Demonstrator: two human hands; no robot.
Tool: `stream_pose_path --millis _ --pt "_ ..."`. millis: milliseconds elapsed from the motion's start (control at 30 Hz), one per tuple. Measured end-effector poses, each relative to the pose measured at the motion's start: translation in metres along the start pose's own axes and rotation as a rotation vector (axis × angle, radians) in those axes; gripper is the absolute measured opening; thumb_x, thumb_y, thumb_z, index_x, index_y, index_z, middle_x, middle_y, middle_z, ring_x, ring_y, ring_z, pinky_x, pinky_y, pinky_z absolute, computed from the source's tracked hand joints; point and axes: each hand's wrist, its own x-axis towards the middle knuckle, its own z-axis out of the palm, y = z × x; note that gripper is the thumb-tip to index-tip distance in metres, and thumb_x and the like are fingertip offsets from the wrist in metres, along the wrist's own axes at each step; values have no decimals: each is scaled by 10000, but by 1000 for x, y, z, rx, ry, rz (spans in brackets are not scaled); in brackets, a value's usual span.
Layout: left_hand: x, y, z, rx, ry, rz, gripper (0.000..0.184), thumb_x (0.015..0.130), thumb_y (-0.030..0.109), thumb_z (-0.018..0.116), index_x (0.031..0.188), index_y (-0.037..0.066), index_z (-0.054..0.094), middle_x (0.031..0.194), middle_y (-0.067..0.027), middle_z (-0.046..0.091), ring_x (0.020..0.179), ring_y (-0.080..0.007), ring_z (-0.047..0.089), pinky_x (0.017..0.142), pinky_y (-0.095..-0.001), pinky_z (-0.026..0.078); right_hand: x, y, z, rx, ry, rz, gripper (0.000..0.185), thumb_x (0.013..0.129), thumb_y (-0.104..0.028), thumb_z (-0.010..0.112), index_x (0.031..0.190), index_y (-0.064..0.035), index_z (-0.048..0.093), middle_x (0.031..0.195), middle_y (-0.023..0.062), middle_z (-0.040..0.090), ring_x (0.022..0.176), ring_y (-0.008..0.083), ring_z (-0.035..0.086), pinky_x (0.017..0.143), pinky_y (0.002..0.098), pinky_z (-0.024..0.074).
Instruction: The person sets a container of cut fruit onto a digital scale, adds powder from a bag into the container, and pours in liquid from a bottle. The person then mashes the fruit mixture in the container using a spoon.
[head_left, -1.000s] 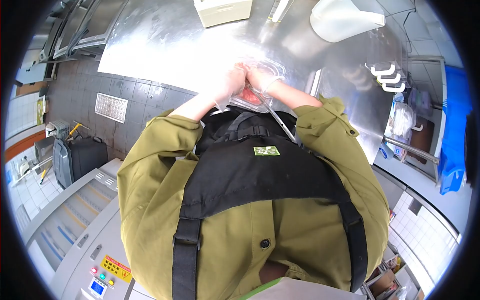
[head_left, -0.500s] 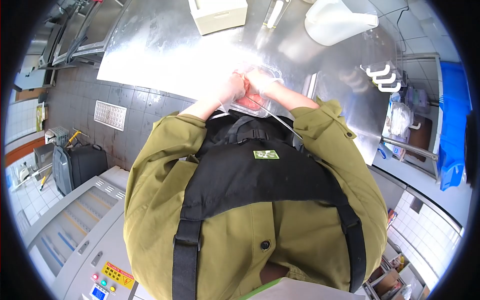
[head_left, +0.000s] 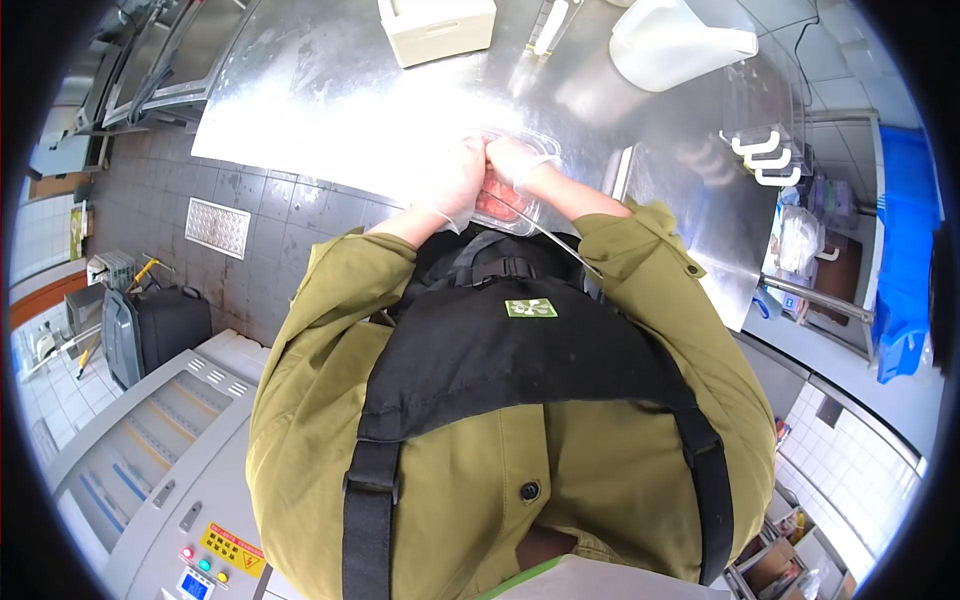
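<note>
A clear plastic tray (head_left: pixel 527 222) of raw red meat (head_left: pixel 505 196) sits at the near edge of the steel table. My left hand (head_left: pixel 461 180), in a thin clear glove, is over the tray's left side with its fingers closed. Against its fingertips is my right hand (head_left: pixel 514 161), gloved too, with curled fingers at the tray's far part. What the fingers pinch is hidden by the hands and the glare. A thin metal rod (head_left: pixel 555 236) slants from the meat towards my right sleeve; neither hand visibly grips its bare length.
On the steel table (head_left: pixel 330 75) stand a cream box (head_left: pixel 440 35), a white plastic jug (head_left: pixel 665 45) and a clear container holding a white-handled tool (head_left: pixel 548 28). White hooked handles (head_left: pixel 768 160) show at the right edge. A grey machine (head_left: pixel 150 480) stands at lower left.
My left hand has turned and shifted slightly, its fingers now drawn together against the right hand. Pink meat that showed between the hands is now covered. The rod has hardly moved.
</note>
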Motion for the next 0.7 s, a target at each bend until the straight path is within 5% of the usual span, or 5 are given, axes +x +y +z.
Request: stream_pose_path --millis 133,333,467,700 --pt "-10 54 -39 -574 -190 -304 337 906 212 338 996 -31 552 785 -154 593 722 -245 615 630 -353 508 -22 -30 -39 -292 -346 -134 169 708 -104 571 829 -11 643 836 232 622 826 329 619 717 397 482" --pt "3 10 -7 -793 -253 -323 339 883 209 342 1042 -34 518 783 -202 561 567 -268 591 425 -345 537 -28 -32 -9 -312 -40 2 158 728 -129 560 809 -25 648 855 254 613 843 345 616 743 400 490" --pt "8 -22 16 -363 -213 -46 336 877 201 339 1031 -33 526 789 -188 570 587 -256 592 471 -346 534 -13 -11 9 -329 -73 7 298 827 -157 426 947 18 635 952 218 626 896 321 617 804 387 472" --pt "-4 26 -30 5 -111 26 362 864 220 337 924 -10 610 827 -168 626 668 -261 596 675 -371 459 -13 -18 -12 -291 -155 -71 292 824 -126 405 948 23 624 932 226 623 883 322 617 784 396 470"
